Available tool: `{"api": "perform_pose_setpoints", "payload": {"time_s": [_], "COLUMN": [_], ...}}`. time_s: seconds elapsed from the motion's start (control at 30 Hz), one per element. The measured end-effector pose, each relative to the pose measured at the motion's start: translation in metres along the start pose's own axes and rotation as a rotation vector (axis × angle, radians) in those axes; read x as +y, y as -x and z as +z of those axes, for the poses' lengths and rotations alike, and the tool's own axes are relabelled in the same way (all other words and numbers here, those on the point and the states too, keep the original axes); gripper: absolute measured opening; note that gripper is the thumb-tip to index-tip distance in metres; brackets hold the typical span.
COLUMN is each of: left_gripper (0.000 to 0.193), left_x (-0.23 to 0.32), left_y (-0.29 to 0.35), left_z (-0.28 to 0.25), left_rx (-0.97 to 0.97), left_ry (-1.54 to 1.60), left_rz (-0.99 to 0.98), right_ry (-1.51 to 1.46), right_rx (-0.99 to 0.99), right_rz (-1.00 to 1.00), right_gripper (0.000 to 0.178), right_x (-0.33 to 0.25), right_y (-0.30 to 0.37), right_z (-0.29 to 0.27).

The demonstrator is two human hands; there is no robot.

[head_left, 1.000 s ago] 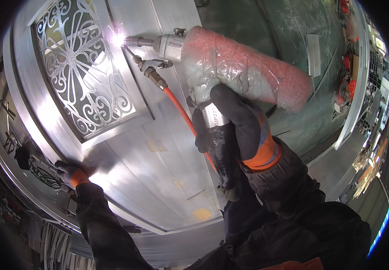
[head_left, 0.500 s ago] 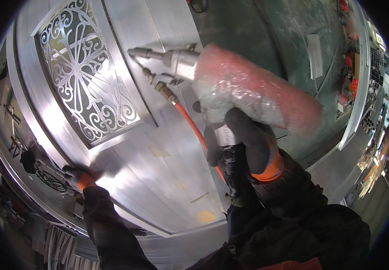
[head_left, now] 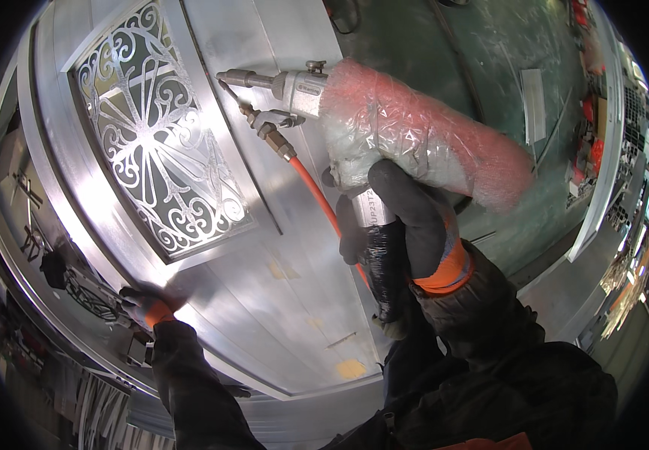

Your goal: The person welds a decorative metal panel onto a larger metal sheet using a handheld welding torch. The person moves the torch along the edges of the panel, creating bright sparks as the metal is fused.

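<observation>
My right hand (head_left: 414, 225), in a black glove with an orange cuff, is closed around the black-wrapped grip of a pistol-grip air tool (head_left: 306, 91). Red and clear plastic film covers its thick barrel, and a narrow metal nose points left over a silvery metal door panel (head_left: 264, 315). An orange air hose (head_left: 311, 187) with a brass coupling runs beside the grip, under the tool. At the panel's near left edge, my left hand (head_left: 147, 306) is closed over the rim; its fingers are partly hidden in shadow.
A scrolled metal grille (head_left: 158, 135) fills a window in the panel. To the right lies a dark green surface (head_left: 429, 75) with a pale strip (head_left: 533, 105) on it. Racks and boxes stand along the far right; metal bars lean at lower left.
The view has shifted, so the panel appears lower and farther right. The air tool has moved slightly up over the panel and shows less blur. Both hands keep their hold.
</observation>
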State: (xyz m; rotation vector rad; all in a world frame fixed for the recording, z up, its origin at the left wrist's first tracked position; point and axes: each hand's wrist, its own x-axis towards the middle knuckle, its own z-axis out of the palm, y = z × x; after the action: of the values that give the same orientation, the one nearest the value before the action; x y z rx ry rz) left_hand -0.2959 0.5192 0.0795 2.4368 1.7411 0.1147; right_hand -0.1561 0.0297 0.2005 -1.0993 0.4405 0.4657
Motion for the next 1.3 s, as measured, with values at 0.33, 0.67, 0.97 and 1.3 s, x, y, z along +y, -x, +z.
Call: {"api": "perform_pose_setpoints", "payload": {"time_s": [0.33, 0.67, 0.97, 1.3], "left_gripper": [0.074, 0.065, 0.067, 0.073], "left_x": [-0.013, -0.003, -0.013, 0.003], "left_y": [-0.009, 0.000, -0.011, 0.001], "left_z": [0.002, 0.001, 0.006, -0.001], "left_rx": [-0.052, -0.019, -0.010, -0.047], "left_ry": [0.020, 0.034, -0.055, -0.036], "left_rz": [-0.016, -0.020, -0.015, -0.058], "right_ry": [0.178, 0.064, 0.309, 0.063], "right_rx": [-0.010, -0.030, -0.123, -0.109], "right_rz": [-0.001, 0.134, -0.095, 0.154], "right_gripper": [0.040, 0.021, 0.014, 0.044], "right_x": [0.006, 0.002, 0.009, 0.006], "right_y": [0.007, 0.007, 0.008, 0.005], "right_z": [-0.001, -0.004, -0.011, -0.009]}}
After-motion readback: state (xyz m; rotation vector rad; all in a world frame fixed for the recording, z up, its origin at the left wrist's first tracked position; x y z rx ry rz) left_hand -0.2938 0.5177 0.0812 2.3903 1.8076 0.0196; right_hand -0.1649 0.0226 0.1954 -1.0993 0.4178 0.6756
